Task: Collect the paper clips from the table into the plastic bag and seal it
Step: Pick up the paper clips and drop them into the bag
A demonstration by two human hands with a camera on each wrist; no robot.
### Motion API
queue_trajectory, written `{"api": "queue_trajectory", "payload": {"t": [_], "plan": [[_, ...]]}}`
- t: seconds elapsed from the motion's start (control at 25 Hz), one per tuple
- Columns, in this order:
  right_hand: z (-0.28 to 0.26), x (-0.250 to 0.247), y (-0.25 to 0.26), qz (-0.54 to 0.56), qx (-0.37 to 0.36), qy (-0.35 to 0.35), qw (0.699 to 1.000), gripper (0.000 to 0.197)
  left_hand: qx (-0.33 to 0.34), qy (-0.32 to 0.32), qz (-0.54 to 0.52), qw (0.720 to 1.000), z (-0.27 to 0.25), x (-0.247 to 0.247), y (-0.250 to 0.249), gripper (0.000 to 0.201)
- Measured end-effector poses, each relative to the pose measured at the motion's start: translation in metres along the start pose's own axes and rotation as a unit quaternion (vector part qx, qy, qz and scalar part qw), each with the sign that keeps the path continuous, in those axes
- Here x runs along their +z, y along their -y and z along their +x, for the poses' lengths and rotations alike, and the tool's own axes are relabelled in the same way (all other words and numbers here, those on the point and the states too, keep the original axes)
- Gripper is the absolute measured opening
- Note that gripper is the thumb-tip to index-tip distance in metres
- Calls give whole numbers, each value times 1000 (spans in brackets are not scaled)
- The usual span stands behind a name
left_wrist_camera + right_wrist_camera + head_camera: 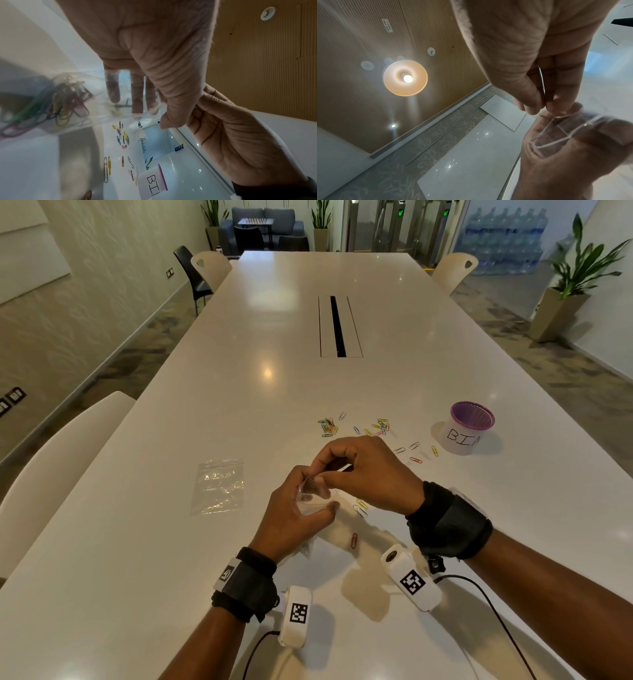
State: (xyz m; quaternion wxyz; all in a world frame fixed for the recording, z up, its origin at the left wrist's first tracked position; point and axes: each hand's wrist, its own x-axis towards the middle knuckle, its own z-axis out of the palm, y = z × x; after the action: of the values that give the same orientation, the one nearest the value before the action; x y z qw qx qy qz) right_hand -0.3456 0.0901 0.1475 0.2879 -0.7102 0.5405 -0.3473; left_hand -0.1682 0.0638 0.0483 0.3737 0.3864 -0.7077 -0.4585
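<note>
Item: plastic bag [310, 501], partly filled, mouth open.
My left hand [294, 517] grips it; my right hand [363, 470] pinches 1 clip at the mouth. Drop it deep inside. Loose paper clips [373, 428] wait on the tabletop [239, 392].

Both hands are meeting above the table: the left hand [301, 508] is gripping with curled fingers, the right hand [359, 470] pinching thumb against fingertip beside it.
</note>
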Motion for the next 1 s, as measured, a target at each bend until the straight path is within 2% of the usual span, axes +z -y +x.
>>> {"api": "queue_trajectory", "payload": {"t": [0.12, 0.2, 0.32, 0.4, 0.56, 0.72, 0.88, 1.0], "plan": [[-4, -10, -20, -10, 46, -31, 998, 8, -1, 1, -6, 1000, -2, -2, 1, 38], [-8, -12, -47, -76, 89, -5, 993, 6, -1, 0, -6, 1000, -2, -4, 3, 39], [-18, -2, -85, -244, 147, 79, 955, 25, -1, -1, -7, 1000, -3, -5, 3, 40], [-24, 8, -97, -321, 163, 105, 927, 32, 1, 1, -10, 1000, -3, -5, 3, 39], [-29, 27, -97, -413, 134, 137, 891, 30, -3, 2, -9, 1000, -2, -4, 4, 40], [-28, 35, -86, -447, 124, 142, 874, 20, -3, 2, -7, 1000, -1, -4, 4, 40], [-29, 39, -80, -491, 110, 154, 850, 20, -7, -1, -1, 1000, -1, -4, 5, 39], [-31, 41, -79, -503, 100, 156, 844, 18, -8, -2, 0, 1000, -1, -4, 5, 39]]}}
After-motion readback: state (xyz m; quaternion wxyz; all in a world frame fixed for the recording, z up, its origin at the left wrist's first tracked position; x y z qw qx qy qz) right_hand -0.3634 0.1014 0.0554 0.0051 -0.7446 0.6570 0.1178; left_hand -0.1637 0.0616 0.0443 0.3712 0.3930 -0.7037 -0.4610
